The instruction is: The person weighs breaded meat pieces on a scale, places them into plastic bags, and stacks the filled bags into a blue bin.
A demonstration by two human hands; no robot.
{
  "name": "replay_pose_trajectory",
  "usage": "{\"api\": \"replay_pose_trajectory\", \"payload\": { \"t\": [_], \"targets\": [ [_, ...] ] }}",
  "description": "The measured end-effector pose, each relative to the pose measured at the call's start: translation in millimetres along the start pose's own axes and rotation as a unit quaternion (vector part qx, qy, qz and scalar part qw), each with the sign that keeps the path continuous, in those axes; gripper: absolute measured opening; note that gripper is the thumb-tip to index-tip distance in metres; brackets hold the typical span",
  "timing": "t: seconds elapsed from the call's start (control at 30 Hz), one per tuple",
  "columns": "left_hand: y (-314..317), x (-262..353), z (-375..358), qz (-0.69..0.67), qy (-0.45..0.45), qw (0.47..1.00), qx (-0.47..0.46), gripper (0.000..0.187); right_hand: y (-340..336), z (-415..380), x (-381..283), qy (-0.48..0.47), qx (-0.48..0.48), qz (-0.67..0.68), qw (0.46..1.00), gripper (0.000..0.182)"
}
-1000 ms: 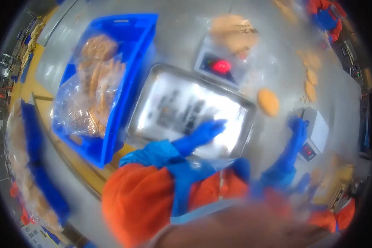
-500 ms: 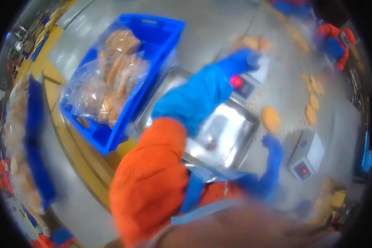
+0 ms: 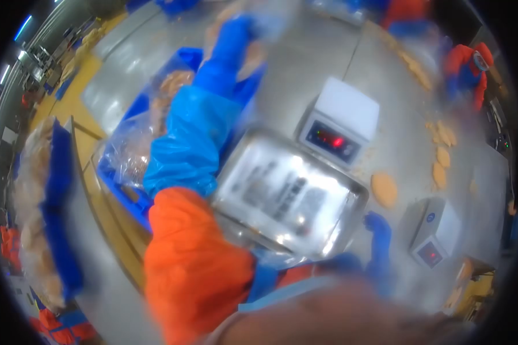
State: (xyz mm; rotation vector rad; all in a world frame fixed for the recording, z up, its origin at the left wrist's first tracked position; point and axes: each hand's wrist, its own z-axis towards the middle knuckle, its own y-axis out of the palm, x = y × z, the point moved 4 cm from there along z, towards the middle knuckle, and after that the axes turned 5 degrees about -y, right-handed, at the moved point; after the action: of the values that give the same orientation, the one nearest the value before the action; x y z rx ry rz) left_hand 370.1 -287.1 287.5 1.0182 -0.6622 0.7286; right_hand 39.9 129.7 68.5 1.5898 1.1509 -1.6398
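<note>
My left hand (image 3: 233,40), in a blue glove, is closed around a clear plastic bag (image 3: 270,18) with light brown food pieces, above the far end of a blue crate (image 3: 124,192). Motion blurs its fingers. Inside the crate lie other clear bags (image 3: 133,150) of similar pieces. My right hand (image 3: 377,225), also gloved in blue, is beside the right edge of a shiny metal tray (image 3: 282,198), its fingers loosely bent and holding nothing. A flat orange-brown piece (image 3: 384,190) lies just beyond that hand.
A white scale (image 3: 342,112) with red digits stands behind the tray, and a second scale (image 3: 437,230) is at the right. Flat pieces (image 3: 439,175) lie in a line farther right. Full bags line the left edge. A co-worker (image 3: 469,72) in orange is at the far right.
My left hand has moved left from over the nearer scale to over the crate's far end, with the bag. The scale and tray are now uncovered. My right hand stays near the tray's edge.
</note>
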Motion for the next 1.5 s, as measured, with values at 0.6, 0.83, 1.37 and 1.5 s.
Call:
{"api": "replay_pose_trajectory", "payload": {
  "t": [0.6, 0.83, 1.37, 1.5],
  "targets": [
    [-77.0, -129.9, -79.4, 0.616, 0.035, 0.783, 0.078, 0.038, -64.4, 130.0, 104.4, -0.17, 0.128, -0.372, 0.903, 0.072],
    [123.7, -247.2, -418.9, 0.346, -0.226, 0.845, -0.338, 0.054, -74.8, 91.7, 157.7, -0.163, 0.127, -0.574, 0.792, 0.063],
    [142.9, -259.6, -497.9, 0.357, -0.146, 0.868, -0.311, 0.06, -119.6, 12.9, 173.7, -0.221, 0.153, -0.409, 0.872, 0.073],
    [132.5, -289.9, -503.8, 0.419, -0.093, 0.842, -0.326, 0.06, -122.4, -1.4, 173.1, -0.203, 0.113, -0.425, 0.875, 0.083]
  ]
}}
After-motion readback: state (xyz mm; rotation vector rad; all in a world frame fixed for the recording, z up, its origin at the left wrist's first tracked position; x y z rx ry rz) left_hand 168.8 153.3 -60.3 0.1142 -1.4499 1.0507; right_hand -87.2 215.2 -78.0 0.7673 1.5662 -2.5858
